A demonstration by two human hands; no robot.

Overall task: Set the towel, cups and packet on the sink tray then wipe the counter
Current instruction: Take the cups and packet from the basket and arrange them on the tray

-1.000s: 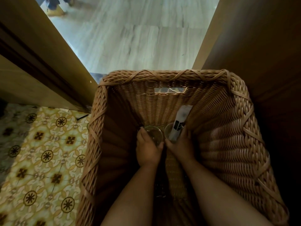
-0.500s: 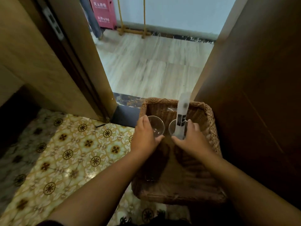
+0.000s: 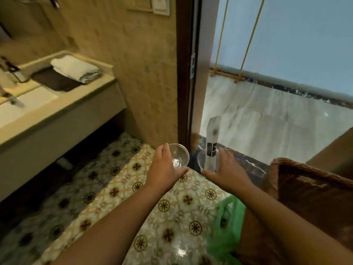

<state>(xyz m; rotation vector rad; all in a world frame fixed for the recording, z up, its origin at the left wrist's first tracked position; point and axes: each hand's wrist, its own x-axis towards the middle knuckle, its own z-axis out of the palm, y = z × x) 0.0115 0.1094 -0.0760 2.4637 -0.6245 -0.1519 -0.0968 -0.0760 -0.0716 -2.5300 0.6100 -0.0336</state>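
Observation:
My left hand (image 3: 164,169) grips a clear glass cup (image 3: 179,156) held over the patterned floor. In my right hand (image 3: 227,172) is a second clear cup (image 3: 205,165) with a tall white packet (image 3: 212,142) standing in it. Both hands are raised side by side near the door frame. At the upper left, a folded white towel (image 3: 75,67) lies on a dark tray (image 3: 55,81) on the sink counter (image 3: 91,90).
A wicker basket (image 3: 309,180) stands at the right, a green plastic bag (image 3: 227,226) beside it. The sink basin (image 3: 26,104) and faucet (image 3: 11,98) are at far left. A dark door frame (image 3: 186,73) rises ahead, with a pale floor beyond.
Both hands have lifted the cups and packet out of the basket. The view has swung left and up, so the basket now sits at the right and the sink counter appears.

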